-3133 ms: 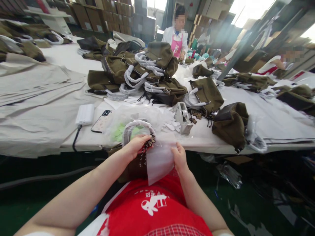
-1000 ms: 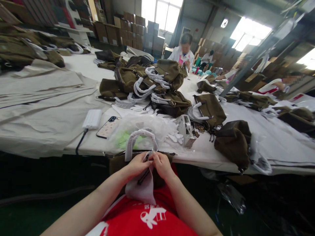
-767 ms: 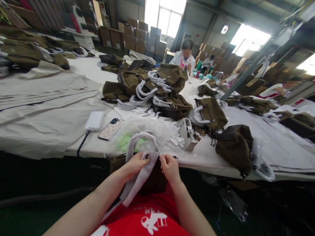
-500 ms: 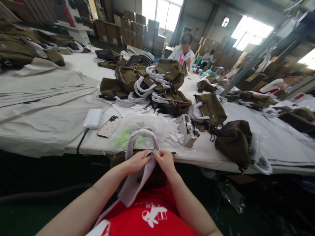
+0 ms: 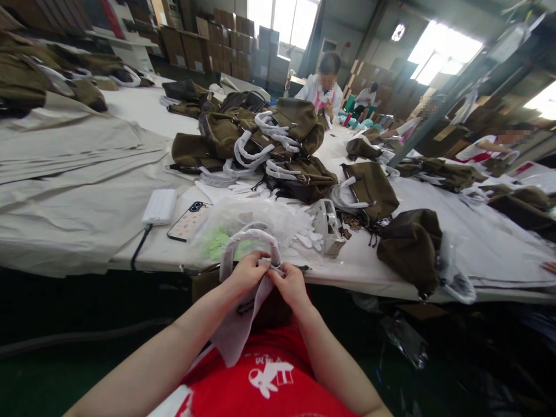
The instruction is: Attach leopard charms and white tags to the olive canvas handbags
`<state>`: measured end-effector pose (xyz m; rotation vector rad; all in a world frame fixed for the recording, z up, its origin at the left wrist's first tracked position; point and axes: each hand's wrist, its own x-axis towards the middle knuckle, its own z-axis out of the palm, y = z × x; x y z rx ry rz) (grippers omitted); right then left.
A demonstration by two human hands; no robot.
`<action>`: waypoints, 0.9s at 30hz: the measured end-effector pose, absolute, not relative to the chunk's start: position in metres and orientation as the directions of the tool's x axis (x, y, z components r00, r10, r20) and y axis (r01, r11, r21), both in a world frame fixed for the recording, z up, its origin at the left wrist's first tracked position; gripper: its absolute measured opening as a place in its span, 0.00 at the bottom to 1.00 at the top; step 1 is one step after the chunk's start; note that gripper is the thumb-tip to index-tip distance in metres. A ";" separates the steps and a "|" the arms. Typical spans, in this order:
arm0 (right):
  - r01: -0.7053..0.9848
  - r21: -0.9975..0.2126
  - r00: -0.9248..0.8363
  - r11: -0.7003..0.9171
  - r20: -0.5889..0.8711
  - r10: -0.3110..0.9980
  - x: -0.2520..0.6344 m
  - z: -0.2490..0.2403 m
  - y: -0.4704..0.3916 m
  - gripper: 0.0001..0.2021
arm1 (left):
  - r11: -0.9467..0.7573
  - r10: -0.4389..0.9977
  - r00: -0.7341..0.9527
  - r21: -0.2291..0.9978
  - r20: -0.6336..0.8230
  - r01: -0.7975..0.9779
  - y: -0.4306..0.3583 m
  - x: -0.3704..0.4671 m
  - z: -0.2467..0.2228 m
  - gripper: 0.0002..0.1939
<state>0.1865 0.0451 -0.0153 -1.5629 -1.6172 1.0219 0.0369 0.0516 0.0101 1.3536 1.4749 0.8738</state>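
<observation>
A brown bag [image 5: 205, 284] rests at the table's front edge, close to my body. One of its handles [image 5: 252, 233] arches up, wrapped in white material. My left hand [image 5: 249, 272] pinches the white wrapping sheet [image 5: 234, 333] near the right end of that handle. Beside it, my right hand [image 5: 289, 284] has its thumb and fingers closed on the same sheet. The loose part of the sheet hangs down over the bag in front of the red shirt. Both hands nearly touch.
Behind my hands lie a clear plastic bag [image 5: 243, 214], a phone [image 5: 190, 221], a white power bank [image 5: 160, 207] and a tape dispenser [image 5: 328, 227]. Brown bags [image 5: 304, 124] are piled farther back. Another bag [image 5: 410, 249] lies right. A person [image 5: 324, 87] is across the table.
My left hand has risen slightly, its fingers now higher at the handle's end. The hanging sheet has shifted a little. My right hand stays nearly in place.
</observation>
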 end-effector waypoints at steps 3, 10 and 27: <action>0.434 -0.900 -0.051 -0.038 -0.067 0.996 0.187 -0.020 0.044 0.16 | 0.050 0.993 0.080 0.907 -0.091 0.418 0.049 0.039 0.014 0.18; 0.245 -0.933 -0.020 -0.262 -0.275 0.961 0.182 -0.023 0.046 0.19 | -0.011 0.995 0.091 0.882 -0.036 0.472 0.043 0.036 0.014 0.24; 0.337 -0.935 -0.047 -0.114 -0.137 0.989 0.187 -0.015 0.048 0.21 | -0.077 0.987 0.162 0.940 0.024 0.333 0.042 0.036 -0.012 0.23</action>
